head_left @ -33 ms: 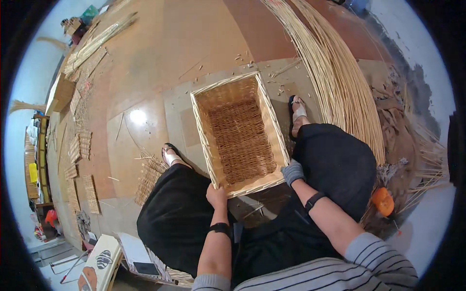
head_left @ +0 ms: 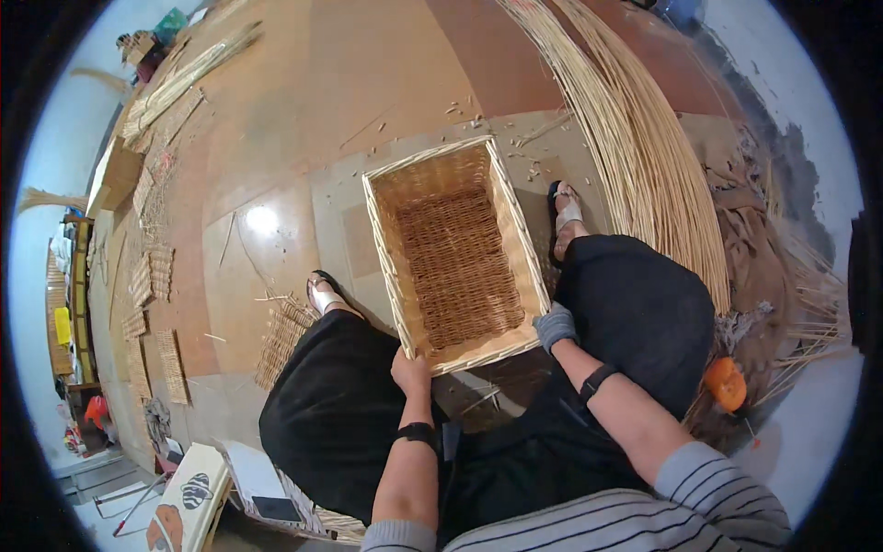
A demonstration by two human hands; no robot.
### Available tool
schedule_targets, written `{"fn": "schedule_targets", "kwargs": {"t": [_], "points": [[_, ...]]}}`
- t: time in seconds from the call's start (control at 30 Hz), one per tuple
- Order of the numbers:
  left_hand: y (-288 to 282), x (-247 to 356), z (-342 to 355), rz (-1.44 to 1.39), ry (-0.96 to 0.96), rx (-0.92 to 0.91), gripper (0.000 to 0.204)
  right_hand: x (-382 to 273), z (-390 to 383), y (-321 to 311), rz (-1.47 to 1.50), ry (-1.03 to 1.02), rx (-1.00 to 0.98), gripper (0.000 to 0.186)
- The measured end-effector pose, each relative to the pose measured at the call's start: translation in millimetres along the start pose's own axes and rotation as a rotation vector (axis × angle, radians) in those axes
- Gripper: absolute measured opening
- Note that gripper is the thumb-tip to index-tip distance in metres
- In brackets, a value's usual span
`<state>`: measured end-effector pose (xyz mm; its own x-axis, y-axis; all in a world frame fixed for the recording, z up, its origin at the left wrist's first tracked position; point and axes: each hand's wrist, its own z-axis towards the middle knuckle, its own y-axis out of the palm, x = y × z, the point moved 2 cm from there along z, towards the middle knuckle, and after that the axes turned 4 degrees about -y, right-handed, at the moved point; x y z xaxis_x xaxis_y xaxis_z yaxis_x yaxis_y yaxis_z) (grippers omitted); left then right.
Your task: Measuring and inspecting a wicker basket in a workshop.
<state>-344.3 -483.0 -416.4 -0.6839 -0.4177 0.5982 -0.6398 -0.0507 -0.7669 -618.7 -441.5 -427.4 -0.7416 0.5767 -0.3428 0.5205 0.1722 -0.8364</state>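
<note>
A rectangular wicker basket (head_left: 464, 267) stands between my knees, its hollow facing me, with pale walls, a braided rim and a browner woven bottom. My bare left hand (head_left: 411, 373) grips the rim at the near left corner. At the near right corner my right hand (head_left: 555, 327), in a grey glove, is closed on the rim as well. The fingertips of both hands are partly hidden behind the basket's edge. Nothing lies inside the basket.
Long bundled willow rods (head_left: 644, 147) run along the right side. Small woven panels (head_left: 172, 368) lie on the floor at left, another woven piece (head_left: 283, 340) beside my left foot. An orange object (head_left: 726, 385) sits at right near brown cloth (head_left: 750, 239). Cut stick bits litter the floor beyond the basket.
</note>
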Motion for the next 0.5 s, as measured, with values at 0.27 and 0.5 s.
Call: {"fn": "schedule_targets", "kwargs": {"t": [0.27, 0.5], "points": [[42, 64, -95, -0.387, -0.324, -0.642, 0.044, -44, 82, -119, 0.313, -0.366, 0.292, 0.032], [-31, 131, 23, -0.215, 0.511, 0.308, 0.044, 48, 127, -82, 0.038, -0.242, 0.167, 0.027]]}}
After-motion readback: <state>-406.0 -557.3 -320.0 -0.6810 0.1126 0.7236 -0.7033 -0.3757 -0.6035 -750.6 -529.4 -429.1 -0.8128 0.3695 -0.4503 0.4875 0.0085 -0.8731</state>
